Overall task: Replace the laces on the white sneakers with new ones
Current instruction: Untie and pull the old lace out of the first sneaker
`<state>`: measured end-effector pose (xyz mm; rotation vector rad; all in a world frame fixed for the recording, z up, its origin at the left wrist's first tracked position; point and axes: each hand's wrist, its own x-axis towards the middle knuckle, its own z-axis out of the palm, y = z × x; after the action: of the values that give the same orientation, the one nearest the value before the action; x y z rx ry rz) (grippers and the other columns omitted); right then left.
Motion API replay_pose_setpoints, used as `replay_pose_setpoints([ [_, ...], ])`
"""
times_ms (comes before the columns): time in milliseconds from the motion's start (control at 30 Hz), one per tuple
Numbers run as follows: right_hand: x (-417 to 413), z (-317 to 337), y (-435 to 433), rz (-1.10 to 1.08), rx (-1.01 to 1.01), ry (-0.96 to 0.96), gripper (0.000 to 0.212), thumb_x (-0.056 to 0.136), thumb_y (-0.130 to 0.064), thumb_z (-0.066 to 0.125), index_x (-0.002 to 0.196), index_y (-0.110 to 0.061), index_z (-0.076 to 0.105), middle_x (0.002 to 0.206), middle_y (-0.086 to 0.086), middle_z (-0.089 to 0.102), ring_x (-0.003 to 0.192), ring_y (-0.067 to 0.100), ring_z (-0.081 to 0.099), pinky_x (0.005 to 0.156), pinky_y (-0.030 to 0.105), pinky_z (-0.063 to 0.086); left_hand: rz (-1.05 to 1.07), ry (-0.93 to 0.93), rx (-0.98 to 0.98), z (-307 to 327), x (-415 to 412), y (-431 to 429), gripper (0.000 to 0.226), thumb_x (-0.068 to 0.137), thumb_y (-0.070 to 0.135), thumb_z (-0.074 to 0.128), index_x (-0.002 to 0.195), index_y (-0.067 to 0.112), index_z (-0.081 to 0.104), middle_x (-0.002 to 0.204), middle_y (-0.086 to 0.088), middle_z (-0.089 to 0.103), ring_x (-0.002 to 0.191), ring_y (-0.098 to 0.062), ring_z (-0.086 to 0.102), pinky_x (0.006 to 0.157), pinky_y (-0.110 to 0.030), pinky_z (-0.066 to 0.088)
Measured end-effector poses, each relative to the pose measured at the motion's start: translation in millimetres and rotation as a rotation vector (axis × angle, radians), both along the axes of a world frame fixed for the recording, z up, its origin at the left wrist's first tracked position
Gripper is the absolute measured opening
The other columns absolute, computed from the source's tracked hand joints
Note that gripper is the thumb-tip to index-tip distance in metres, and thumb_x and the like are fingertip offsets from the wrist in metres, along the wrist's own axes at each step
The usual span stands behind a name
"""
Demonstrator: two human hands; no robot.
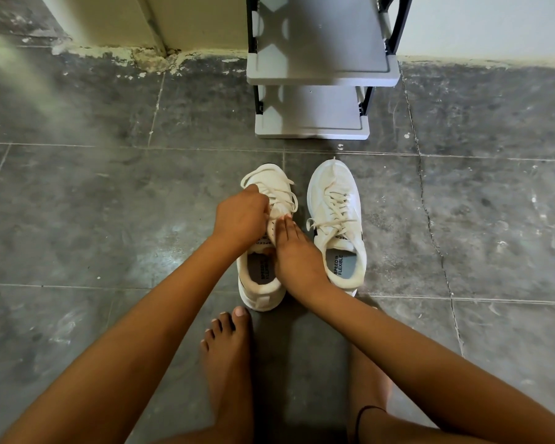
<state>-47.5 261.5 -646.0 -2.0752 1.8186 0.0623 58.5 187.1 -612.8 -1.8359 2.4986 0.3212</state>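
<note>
**Old lace coming out of the left sneaker**

On the grey tiled floor [77, 203], the left hand [241, 216] sits over the front of the left sneaker [257, 283], fingers curled down into the lace [284, 195] and apparently gripping it; the fingertips themselves are hidden. Loops of that lace lie slack across the toe. Just beside it, the right hand [293, 251] lies with straight fingers pressed on the tongue and collar of the same sneaker, steadying it rather than grasping anything. The right sneaker [335, 219] stands close alongside, toe pointing away, fully laced and untouched. A grey shoe rack [318, 120] stands beyond the pair, and a bare foot [228, 354] rests just behind the left heel.

This looks like the unlacing step on the first shoe, so the job is at an early stage. The next move likely calls for drawing the lace free eyelet by eyelet while the flat hand keeps the shoe from lifting. No new laces are in view.
</note>
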Motion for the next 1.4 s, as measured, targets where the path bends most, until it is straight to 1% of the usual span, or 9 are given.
replay_pose_setpoints([
  [267, -0.2, 1.7, -0.1, -0.002, 0.007, 0.001, 0.059, 0.100, -0.015, 0.029, 0.149, 0.000, 0.000, 0.157, 0.020, 0.004, 0.145, 0.027, 0.012, 0.116, 0.033, 0.014, -0.052, -0.123, 0.047, 0.5, -0.9, 0.2, 0.023, 0.094, 0.019, 0.047, 0.101, 0.012, 0.067, 0.118, -0.007, 0.050, 0.091, -0.029, 0.060, 0.064, -0.032, 0.041],
  [333, -0.6, 0.9, -0.2, 0.000, 0.006, 0.012, 0.059, 0.099, -0.013, 0.028, 0.148, 0.001, 0.000, 0.157, 0.020, 0.005, 0.145, 0.028, 0.012, 0.116, 0.033, 0.013, 0.027, 0.125, 0.099, 7.3, 1.0, -3.6, 0.016, 0.090, 0.018, 0.055, 0.092, 0.012, 0.069, 0.108, -0.006, 0.058, 0.091, -0.026, 0.060, 0.071, -0.034, 0.048],
  [433, -0.1, 0.7, -1.1, 0.004, 0.016, 0.013, 0.058, 0.100, -0.016, 0.027, 0.148, 0.001, -0.001, 0.157, 0.020, 0.005, 0.145, 0.028, 0.011, 0.116, 0.034, 0.012, 0.281, 0.824, 0.309, 27.0, 3.0, -11.0, 0.012, 0.084, 0.013, 0.068, 0.072, 0.015, 0.067, 0.076, 0.001, 0.065, 0.073, -0.013, 0.061, 0.068, -0.026, 0.052],
  [500, 0.4, 1.0, -1.4, 0.001, 0.015, 0.008, 0.058, 0.101, -0.018, 0.028, 0.148, 0.001, 0.000, 0.157, 0.019, 0.005, 0.145, 0.028, 0.012, 0.116, 0.034, 0.013, 0.335, 0.910, 0.321, 31.3, 2.0, -8.1, 0.010, 0.084, 0.017, 0.069, 0.077, 0.010, 0.070, 0.075, 0.001, 0.066, 0.068, -0.009, 0.058, 0.060, -0.016, 0.047],
  [667, -0.1, 3.7, -0.3, 0.006, 0.015, 0.019, 0.060, 0.099, -0.015, 0.030, 0.148, 0.001, 0.000, 0.157, 0.020, 0.006, 0.145, 0.027, 0.011, 0.116, 0.033, 0.014, 0.108, 0.349, 0.296, 16.5, 8.0, -5.1, 0.029, 0.084, 0.019, 0.065, 0.112, 0.013, 0.068, 0.115, -0.004, 0.064, 0.101, -0.020, 0.060, 0.091, -0.037, 0.049],
  [900, -0.2, 5.8, -0.2, -0.007, 0.012, 0.005, 0.059, 0.099, -0.016, 0.031, 0.148, 0.000, 0.003, 0.156, 0.019, 0.010, 0.145, 0.026, 0.014, 0.116, 0.032, 0.014, 0.086, 0.077, 0.081, 5.4, 7.0, -4.3, 0.018, 0.087, 0.015, 0.055, 0.094, 0.007, 0.069, 0.108, -0.011, 0.057, 0.093, -0.030, 0.058, 0.065, -0.032, 0.039],
  [1200, 0.2, 5.1, -1.7, -0.015, 0.019, -0.001, 0.058, 0.098, -0.017, 0.032, 0.148, 0.001, 0.006, 0.155, 0.018, 0.015, 0.144, 0.025, 0.017, 0.117, 0.032, 0.015, -0.036, -0.134, 0.086, 4.0, 0.6, -2.4, 0.022, 0.093, 0.017, 0.048, 0.103, 0.012, 0.067, 0.116, -0.010, 0.051, 0.094, -0.030, 0.059, 0.068, -0.036, 0.044],
  [1267, 0.2, 5.3, -1.2, -0.016, 0.025, -0.005, 0.058, 0.099, -0.017, 0.031, 0.148, 0.001, 0.004, 0.156, 0.018, 0.012, 0.144, 0.025, 0.015, 0.116, 0.032, 0.014, 0.005, -0.010, 0.086, 10.0, 1.9, -1.9, 0.018, 0.091, 0.017, 0.054, 0.098, 0.008, 0.068, 0.110, -0.010, 0.056, 0.092, -0.028, 0.059, 0.070, -0.036, 0.046],
  [1400, -0.1, 2.4, -3.0, 0.008, 0.044, 0.011, 0.059, 0.102, -0.025, 0.026, 0.148, 0.001, -0.001, 0.157, 0.019, 0.004, 0.145, 0.028, 0.010, 0.117, 0.034, 0.012, 0.254, 0.928, 0.313, 50.5, 1.9, -5.3, 0.008, 0.082, 0.014, 0.071, 0.075, 0.010, 0.069, 0.072, -0.001, 0.064, 0.063, -0.003, 0.059, 0.061, -0.019, 0.050],
])
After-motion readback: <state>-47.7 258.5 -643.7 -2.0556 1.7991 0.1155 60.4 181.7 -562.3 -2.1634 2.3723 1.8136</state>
